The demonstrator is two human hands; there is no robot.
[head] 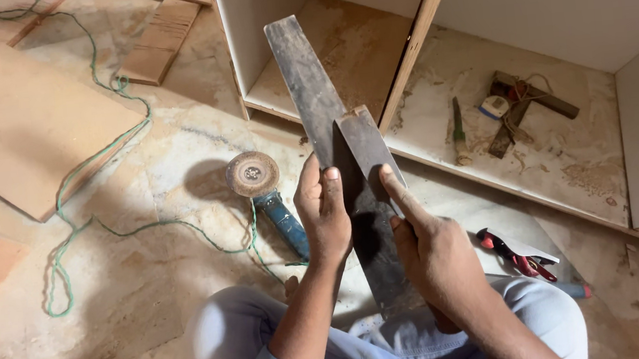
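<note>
While your left hand [324, 216] grips long steel strip [332, 147], right hand [427, 248] presses short strip [367, 148] on it; angle grinder [265, 196] lies idle left of hands.

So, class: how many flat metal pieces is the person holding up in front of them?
2. A long dark metal strip runs from the lap up toward the cabinet, steadied by the left hand. A shorter metal piece lies against it, under the right hand's index finger.

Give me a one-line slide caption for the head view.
Left hand and right hand hold two dark metal strips above an angle grinder.
</note>
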